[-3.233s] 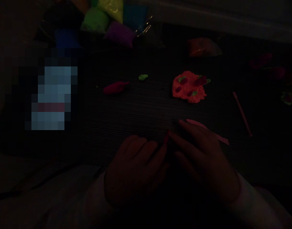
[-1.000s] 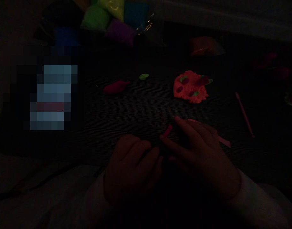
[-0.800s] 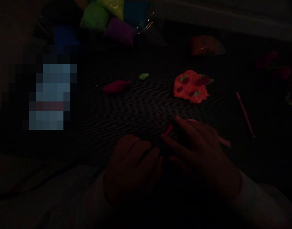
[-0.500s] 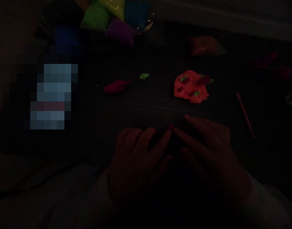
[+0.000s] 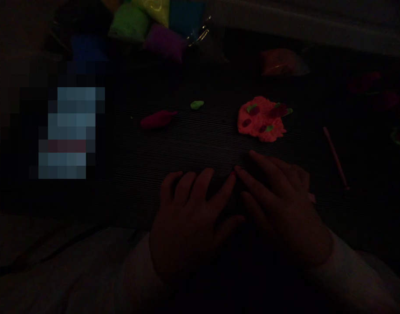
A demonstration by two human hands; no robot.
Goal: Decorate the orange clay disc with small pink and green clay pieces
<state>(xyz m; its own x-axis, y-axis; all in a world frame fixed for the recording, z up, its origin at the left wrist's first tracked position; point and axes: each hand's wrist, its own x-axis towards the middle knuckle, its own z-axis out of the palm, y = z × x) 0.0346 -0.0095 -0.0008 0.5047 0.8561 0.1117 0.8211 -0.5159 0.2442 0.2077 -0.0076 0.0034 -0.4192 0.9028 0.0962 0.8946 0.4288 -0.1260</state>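
Note:
In the dim light, my left hand (image 5: 189, 213) is palm down over the dark table with its fingers spread. Its index fingertip meets the index fingertip of my right hand (image 5: 278, 200); any small piece between the two tips is hidden. My right hand has its index and middle fingers stretched out, the outer fingers curled. A short pale pink end (image 5: 312, 198) pokes out at its outer side, its kind unclear. Beyond the hands lies a flat orange clay piece (image 5: 261, 120) bearing dark red and green bits. A tapered magenta clay lump (image 5: 158, 119) and a small green clay piece (image 5: 196, 104) lie left of it.
A slim pink stick-like tool (image 5: 336, 158) lies at the right. Several bags of coloured clay, among them a purple bag (image 5: 166, 42), are at the back left. An orange bag (image 5: 283, 62) lies behind the clay piece. A pixelated bright patch (image 5: 70, 131) is at left.
Both hands have shifted slightly up the view, and my right hand also leftward. The fingertips have come together, and the small pink bit at my left index fingertip no longer shows.

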